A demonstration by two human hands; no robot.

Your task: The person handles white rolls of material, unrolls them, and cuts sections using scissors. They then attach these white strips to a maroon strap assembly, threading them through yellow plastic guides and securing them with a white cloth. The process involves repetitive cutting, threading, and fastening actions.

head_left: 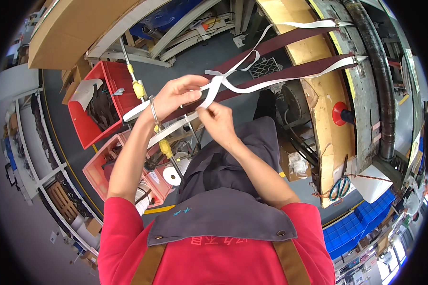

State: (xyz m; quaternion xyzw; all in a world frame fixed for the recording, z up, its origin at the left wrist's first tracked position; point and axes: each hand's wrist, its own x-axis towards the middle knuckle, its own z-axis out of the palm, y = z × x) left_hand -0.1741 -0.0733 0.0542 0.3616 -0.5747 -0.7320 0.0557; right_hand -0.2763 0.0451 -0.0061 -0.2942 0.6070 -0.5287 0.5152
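Grey apron bib [223, 213] sits closest, both hands raised just past it. Left hand [176, 97] and right hand [216, 118] each pinch the white strap [214, 90] where it crosses, maroon straps [280, 73] running behind toward the bench [325, 99]. Red bins [104, 102] off left.

Two red plastic bins [110, 83] left of hands, upper one holding dark straps and pale curved piece; lower pinkish-red bin [100, 166] below it. Roll of white tape [172, 176] below hands, beside yellow-jointed metal rod [165, 148]. Long wooden workbench edge [325, 104] right of hands, red round knob [339, 113] on it. Green-handled scissors [341, 185] lower right. Blue plastic trays [366, 219] beyond. Thick black hose [383, 80] far right
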